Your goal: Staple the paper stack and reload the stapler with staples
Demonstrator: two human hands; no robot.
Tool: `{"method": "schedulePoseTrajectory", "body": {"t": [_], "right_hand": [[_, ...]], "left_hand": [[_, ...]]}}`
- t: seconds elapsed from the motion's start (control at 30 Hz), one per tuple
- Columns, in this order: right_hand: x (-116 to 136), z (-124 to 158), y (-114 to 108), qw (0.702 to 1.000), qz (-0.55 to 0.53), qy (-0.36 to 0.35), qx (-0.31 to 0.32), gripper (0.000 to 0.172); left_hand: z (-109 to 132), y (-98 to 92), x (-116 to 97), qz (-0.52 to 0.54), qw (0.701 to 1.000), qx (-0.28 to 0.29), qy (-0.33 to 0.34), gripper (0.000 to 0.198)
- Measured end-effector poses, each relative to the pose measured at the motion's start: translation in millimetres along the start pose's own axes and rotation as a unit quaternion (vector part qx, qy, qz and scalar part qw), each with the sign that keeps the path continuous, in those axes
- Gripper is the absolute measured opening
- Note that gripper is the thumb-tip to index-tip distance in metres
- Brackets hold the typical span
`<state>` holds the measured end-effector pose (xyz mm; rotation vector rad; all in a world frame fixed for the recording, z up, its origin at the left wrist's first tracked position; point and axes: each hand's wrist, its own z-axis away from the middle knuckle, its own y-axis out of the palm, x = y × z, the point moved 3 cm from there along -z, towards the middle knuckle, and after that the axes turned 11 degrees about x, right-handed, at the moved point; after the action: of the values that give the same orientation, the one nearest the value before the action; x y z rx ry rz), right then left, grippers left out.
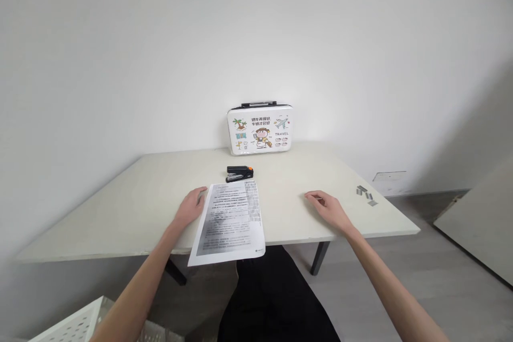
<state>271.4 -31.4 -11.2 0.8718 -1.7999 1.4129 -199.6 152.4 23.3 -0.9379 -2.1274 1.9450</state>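
Note:
A printed sheet of paper (228,219) lies on the white table (296,171), its lower end sticking out past the front edge. Just left of the sheet, my left hand (191,206) rests on the tabletop, fingers loosely stretched and thumb apart, close to the paper's edge. To the right of the paper and apart from it, my right hand (329,209) lies on the table with loosely bent fingers and nothing visible in it. Beyond the sheet's top edge sits a black stapler (239,173) with an orange part.
A white case (260,129) with cartoon prints and a black handle stands against the wall. Several strips of staples (364,192) lie near the table's right edge. A white perforated basket (76,326) is on the floor at lower left.

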Motion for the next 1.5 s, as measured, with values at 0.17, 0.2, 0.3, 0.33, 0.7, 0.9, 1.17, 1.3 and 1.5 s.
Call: {"method": "schedulePoseTrajectory", "body": {"t": [0.17,0.2,0.3,0.33,0.7,0.9,1.17,1.3,1.5], "right_hand": [[0.2,0.1,-0.7,1.000,0.002,0.004,0.004,0.039],[0.3,-0.1,-0.8,1.000,0.001,0.004,0.002,0.039],[1.1,-0.4,-1.0,1.000,-0.003,0.008,0.000,0.039],[1.6,-0.4,-1.1,1.000,-0.003,0.009,-0.001,0.039],[4.9,1.4,-0.9,1.000,-0.004,0.014,-0.002,0.043],[0.7,1.5,-1.4,1.000,-0.002,0.015,-0.001,0.041],[2.9,2.0,-3.1,1.000,0.009,0.010,0.003,0.040],[8.6,1.0,-3.9,1.000,0.006,0.007,0.003,0.039],[13.2,0.3,-5.0,1.000,0.000,0.006,-0.002,0.037]], "left_hand": [[-0.3,-0.9,-0.9,-0.005,1.000,-0.002,0.004,0.050],[-0.3,-1.0,-0.9,-0.005,1.000,-0.003,0.005,0.050],[-0.7,-0.5,-0.5,-0.008,1.000,-0.005,0.007,0.048],[-0.9,-0.1,-0.2,-0.008,1.000,-0.005,0.008,0.048],[-0.5,1.8,1.6,-0.011,1.000,-0.009,0.009,0.047],[-2.8,5.0,4.5,-0.004,1.000,-0.008,0.008,0.048],[-1.0,-2.1,0.1,0.005,1.000,-0.014,0.005,0.046],[-14.5,-11.0,-2.5,0.007,1.000,-0.029,-0.007,0.043],[-88.8,-9.5,-45.6,-0.022,0.999,-0.032,0.035,0.048]]}}
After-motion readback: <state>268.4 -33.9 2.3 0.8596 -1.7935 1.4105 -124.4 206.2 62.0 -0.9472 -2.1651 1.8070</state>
